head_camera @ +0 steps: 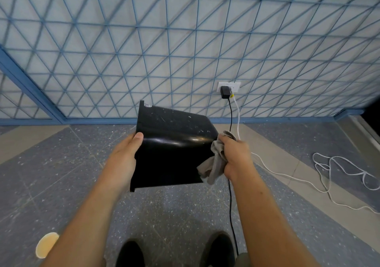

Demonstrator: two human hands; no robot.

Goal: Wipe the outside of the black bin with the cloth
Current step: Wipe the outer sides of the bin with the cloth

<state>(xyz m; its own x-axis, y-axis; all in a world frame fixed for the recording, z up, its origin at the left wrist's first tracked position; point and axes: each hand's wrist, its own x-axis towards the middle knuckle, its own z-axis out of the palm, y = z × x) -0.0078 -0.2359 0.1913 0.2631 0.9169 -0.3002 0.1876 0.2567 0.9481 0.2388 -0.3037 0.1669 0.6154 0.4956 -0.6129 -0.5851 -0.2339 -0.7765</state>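
Observation:
The black bin is held up in the air on its side, its glossy, speckled outer wall facing me. My left hand grips its left edge near the rim, thumb on the outer wall. My right hand is closed on a crumpled grey cloth, which presses against the bin's right end. The bin's inside is hidden.
A blue metal grille stands ahead with a wall socket. A black cable and a white cable trail over the speckled floor to the right. A pale round lid lies at lower left. My shoes are below.

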